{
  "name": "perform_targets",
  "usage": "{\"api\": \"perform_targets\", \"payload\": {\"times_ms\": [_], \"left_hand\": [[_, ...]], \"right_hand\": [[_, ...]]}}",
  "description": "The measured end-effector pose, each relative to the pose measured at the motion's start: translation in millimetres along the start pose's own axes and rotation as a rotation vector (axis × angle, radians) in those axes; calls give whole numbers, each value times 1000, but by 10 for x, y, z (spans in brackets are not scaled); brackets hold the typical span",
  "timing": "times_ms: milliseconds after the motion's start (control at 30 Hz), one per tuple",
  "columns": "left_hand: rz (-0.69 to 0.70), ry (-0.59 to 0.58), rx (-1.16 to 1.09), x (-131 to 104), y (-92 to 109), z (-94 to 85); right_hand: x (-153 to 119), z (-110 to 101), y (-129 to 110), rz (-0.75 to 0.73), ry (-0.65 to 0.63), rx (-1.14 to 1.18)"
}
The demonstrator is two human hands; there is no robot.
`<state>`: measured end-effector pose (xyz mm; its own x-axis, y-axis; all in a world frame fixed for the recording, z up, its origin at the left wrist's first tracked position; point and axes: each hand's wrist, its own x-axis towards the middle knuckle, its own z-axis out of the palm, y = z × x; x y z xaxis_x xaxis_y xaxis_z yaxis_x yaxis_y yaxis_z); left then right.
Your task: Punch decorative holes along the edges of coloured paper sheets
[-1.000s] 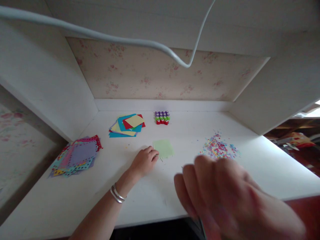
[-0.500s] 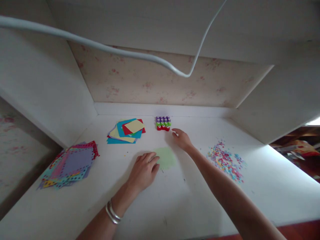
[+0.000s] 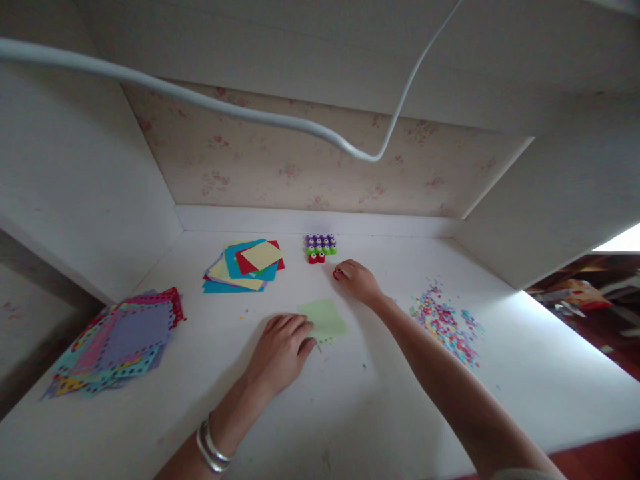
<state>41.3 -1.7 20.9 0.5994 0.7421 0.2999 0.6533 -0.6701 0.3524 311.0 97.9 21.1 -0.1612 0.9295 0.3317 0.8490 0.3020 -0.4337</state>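
Your right hand (image 3: 357,281) pinches a small red punch (image 3: 337,273) between your thumb and fingers. The red punch is just to the right of the other little punches and past the far edge of the green paper (image 3: 327,317). I can't tell if it touches the desk (image 3: 400,420).

Your left hand (image 3: 283,350) lies palm down with its fingers a little bent and a bit apart. Its fingertips are on the left edge of the green paper. That paper lies flat in the middle, with a row of small holes along its near edge. Two silver bangles (image 3: 213,447) are on your left wrist.

The other punches stand in neat rows near the back: purple punches (image 3: 321,241) behind, green punches (image 3: 322,250) next, and two red punches (image 3: 317,258) in front. To their left is a messy pile of plain paper (image 3: 243,267), blue, red and yellow. Nearer you, far left, is a pile of paper with holes (image 3: 140,333). Lots of tiny bright paper bits (image 3: 445,320) lie on the right, past your right arm.
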Motion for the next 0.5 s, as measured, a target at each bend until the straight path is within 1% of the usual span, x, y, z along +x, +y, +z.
{"api": "perform_targets", "payload": {"times_ms": [67, 200, 300, 400, 500], "left_hand": [[3, 1, -6, 2, -1, -1], [14, 13, -9, -4, -6, 17], [18, 28, 1, -15, -6, 35], [29, 27, 4, -25, -3, 46], [42, 20, 6, -33, 4, 55]], "right_hand": [[-213, -70, -39, -17, 13, 18], [-734, -184, -139, -26, 50, 65], [-1077, -239, -232, -10, 77, 189], [-1270, -280, -316, 31, 74, 300], [-1318, -306, -357, 73, 79, 353]]}}
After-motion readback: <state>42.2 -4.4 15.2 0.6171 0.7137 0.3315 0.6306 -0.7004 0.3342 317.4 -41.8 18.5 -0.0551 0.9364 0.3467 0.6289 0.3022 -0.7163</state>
